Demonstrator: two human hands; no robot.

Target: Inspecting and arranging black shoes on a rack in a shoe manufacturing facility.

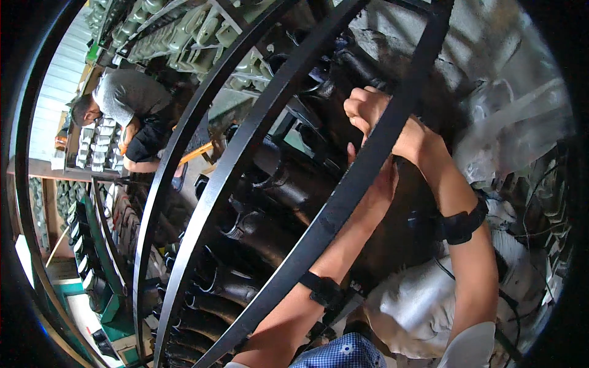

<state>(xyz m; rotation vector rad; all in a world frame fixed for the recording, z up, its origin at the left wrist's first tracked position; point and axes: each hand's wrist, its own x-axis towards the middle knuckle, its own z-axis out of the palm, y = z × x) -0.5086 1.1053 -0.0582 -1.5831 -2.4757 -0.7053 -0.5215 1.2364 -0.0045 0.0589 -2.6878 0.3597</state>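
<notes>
My right hand is raised near the top of a rack, its fingers curled in. Whatever lies within those fingers is hidden. Just below it is my left hand, mostly covered by a black metal bar that crosses in front of both hands. One left fingertip shows past the bar, but the other fingers do not. Beside the hands stand rows of dark, glossy boot-like tubes with open, notched upper ends. Each wrist wears a black strap.
More curved black bars run across the left. Clear plastic sheeting and a white sack lie at the right. Grey-green shoe lasts fill shelves at the back. Another person bends over a tray of pale pieces at far left.
</notes>
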